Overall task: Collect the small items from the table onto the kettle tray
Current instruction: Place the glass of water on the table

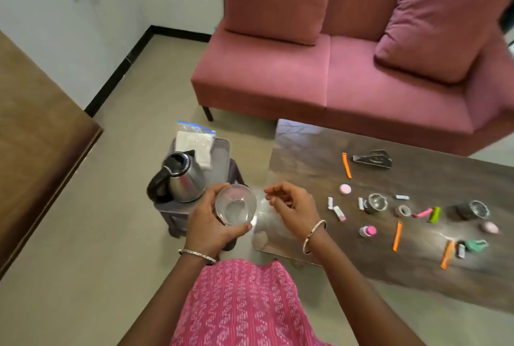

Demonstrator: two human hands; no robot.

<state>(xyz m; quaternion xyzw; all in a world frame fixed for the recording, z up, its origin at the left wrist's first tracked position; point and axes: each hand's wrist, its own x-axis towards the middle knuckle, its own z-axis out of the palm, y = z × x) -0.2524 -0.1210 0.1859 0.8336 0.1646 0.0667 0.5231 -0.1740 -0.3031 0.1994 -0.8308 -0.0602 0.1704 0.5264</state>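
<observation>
Just off table's (306,151) corner, left hand (211,223) grips glass bowl (236,203).

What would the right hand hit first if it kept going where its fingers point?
Probably the clear glass gripped by the left hand: the right hand has its fingers aimed left at its rim. The kettle lies beyond. Depth is unclear from one view.

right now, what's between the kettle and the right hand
A clear glass, gripped in the left hand, lies between the kettle and the right hand; a small gap separates it from the right hand. The head view shows this.
</observation>
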